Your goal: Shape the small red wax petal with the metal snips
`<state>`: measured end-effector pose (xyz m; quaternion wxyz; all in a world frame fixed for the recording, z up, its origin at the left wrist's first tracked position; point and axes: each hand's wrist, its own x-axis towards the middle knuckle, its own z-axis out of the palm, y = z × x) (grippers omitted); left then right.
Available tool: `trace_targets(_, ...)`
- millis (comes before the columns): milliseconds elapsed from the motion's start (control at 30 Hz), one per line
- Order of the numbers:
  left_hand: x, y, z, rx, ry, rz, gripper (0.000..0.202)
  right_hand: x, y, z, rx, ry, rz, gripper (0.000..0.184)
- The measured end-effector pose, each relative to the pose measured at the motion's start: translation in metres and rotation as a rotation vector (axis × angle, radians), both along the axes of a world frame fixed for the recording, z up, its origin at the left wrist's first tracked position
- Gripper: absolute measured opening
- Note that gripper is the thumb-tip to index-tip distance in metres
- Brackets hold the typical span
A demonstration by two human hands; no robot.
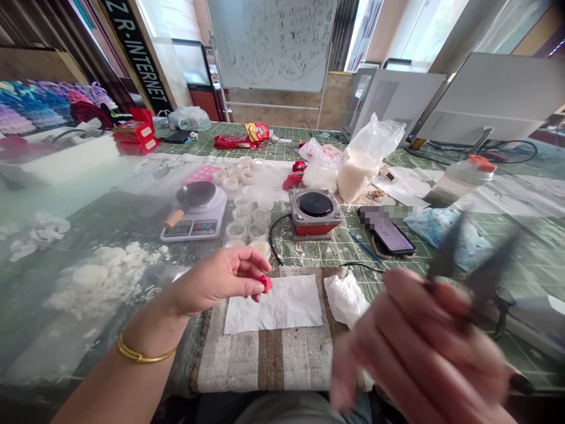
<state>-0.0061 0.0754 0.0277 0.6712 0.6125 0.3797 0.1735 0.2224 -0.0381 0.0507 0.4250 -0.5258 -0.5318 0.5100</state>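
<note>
My left hand (218,280) pinches a small red piece (266,284) between thumb and fingers, just above a white sheet of paper (278,305) lying on a striped cloth mat (265,359). My right hand (424,347), blurred and close to the camera at the lower right, grips dark thread snips (474,262) whose two blades point upward and apart. A crumpled white tissue (346,297) lies between the two hands.
Behind the mat stand a small round hot plate (315,211), a digital scale (194,221) with a small pan on it, several little cups (247,227), a phone (388,232), a bag of white powder (362,162) and a bottle (459,179). White crumbs (103,274) cover the left.
</note>
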Motion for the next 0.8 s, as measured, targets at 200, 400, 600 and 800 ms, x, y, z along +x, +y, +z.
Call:
trace_targets(200, 0.014, 0.017, 0.011, -0.08, -0.14, -0.17, 0.02, -0.007, 0.056, -0.016, -0.054, 0.466, 0.036, 0.026)
trace_targets(400, 0.018, 0.027, -0.009, -0.136, -0.213, -0.158, 0.026, -0.013, 0.069, -0.041, -0.166, 0.011, 0.191, 0.032)
trace_targets(600, 0.021, 0.032, -0.03, -0.164, -0.167, -0.138, 0.023, -0.019, 0.072, -0.051, -0.188, 0.019, 0.216, 0.019)
trace_targets(800, 0.025, 0.031, -0.038, -0.15, -0.132, -0.064, 0.018, -0.021, 0.074, -0.058, -0.214, 0.102, 0.167, 0.021)
